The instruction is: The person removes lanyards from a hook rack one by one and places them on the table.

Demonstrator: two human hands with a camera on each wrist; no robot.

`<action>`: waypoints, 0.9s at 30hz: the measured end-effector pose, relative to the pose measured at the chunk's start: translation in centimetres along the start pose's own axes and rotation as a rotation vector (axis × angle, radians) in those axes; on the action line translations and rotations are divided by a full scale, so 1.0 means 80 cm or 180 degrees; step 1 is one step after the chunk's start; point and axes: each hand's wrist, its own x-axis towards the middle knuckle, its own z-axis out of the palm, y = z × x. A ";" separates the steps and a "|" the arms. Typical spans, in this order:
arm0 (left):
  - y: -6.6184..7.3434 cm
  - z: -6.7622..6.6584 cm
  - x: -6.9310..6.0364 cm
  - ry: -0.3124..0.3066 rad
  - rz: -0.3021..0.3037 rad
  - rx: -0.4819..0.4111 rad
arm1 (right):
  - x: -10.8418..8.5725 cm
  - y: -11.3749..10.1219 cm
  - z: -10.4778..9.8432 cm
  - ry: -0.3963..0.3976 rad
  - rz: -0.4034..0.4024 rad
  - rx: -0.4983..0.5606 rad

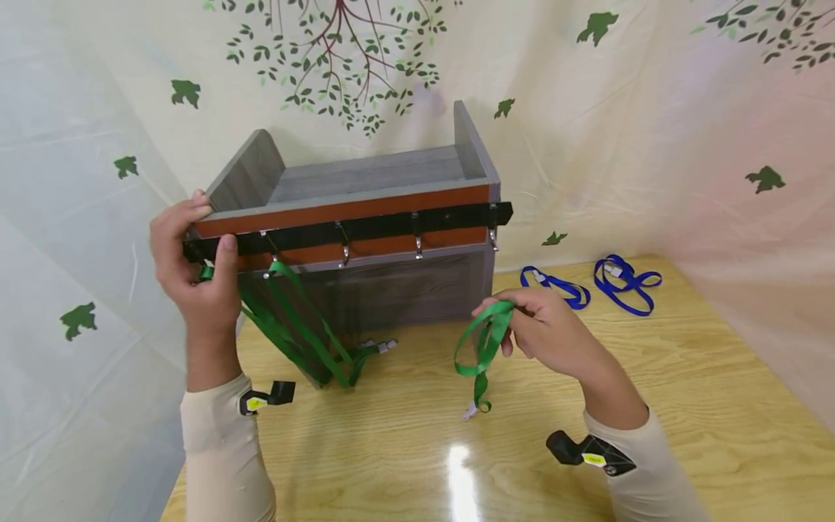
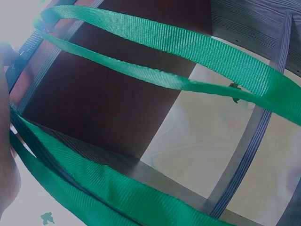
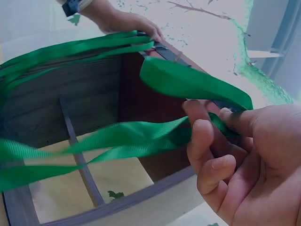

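A grey wooden rack [image 1: 404, 286] with a reddish-brown front band stands on the table, its black strip [image 1: 381, 228] carrying several metal hooks. My left hand [image 1: 189, 264] grips the rack's upper left end, thumb across the strip. Green lanyards [image 1: 342, 375] hang from the hooks at that end, their lower parts reaching the tabletop; in the left wrist view their ribbons [image 2: 160, 40] cross in front of the frame. Lower right of the rack, my right hand [image 1: 551, 326] pinches another green lanyard [image 1: 501, 319] by its loop, its pale clip dangling below.
Two blue lanyards, one nearer the rack [image 1: 574, 290] and one farther right [image 1: 622, 274], lie on the wooden table [image 1: 391, 457]. Behind the rack hangs a pale curtain [image 1: 587, 130] with printed leaves. The right-hand hooks [image 1: 419, 246] bear no lanyard.
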 end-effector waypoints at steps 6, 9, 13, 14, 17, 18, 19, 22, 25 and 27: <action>0.001 -0.001 0.001 -0.0017 -0.0002 -0.0028 | -0.003 0.005 -0.018 0.0023 -0.0202 0.0087; 0.001 0.000 0.001 -0.0025 -0.0006 -0.0037 | -0.004 0.010 -0.026 -0.0073 -0.0215 0.0125; 0.001 0.002 0.000 -0.0025 -0.0006 -0.0043 | -0.007 0.016 -0.037 -0.0112 -0.0209 0.0127; 0.001 0.002 0.000 -0.0020 -0.0005 -0.0043 | -0.008 0.018 -0.040 -0.0090 -0.0231 0.0140; 0.000 0.003 -0.001 -0.0020 -0.0007 -0.0031 | -0.011 0.023 -0.051 0.0005 -0.0327 0.0282; 0.000 0.003 -0.001 -0.0018 -0.0006 -0.0031 | -0.012 0.024 -0.055 0.0011 -0.0380 0.0349; 0.000 0.003 -0.002 -0.0018 -0.0002 -0.0023 | -0.013 0.026 -0.058 0.0009 -0.0436 0.0419; 0.000 0.002 -0.002 0.0002 -0.0001 -0.0010 | -0.017 0.028 -0.069 0.0003 -0.0594 0.0515; 0.001 0.001 -0.002 0.0009 -0.0003 0.0013 | -0.019 0.029 -0.078 -0.0006 -0.0766 0.0579; 0.001 0.000 -0.002 0.0011 -0.0006 0.0023 | -0.021 0.030 -0.083 0.0037 -0.0809 0.0620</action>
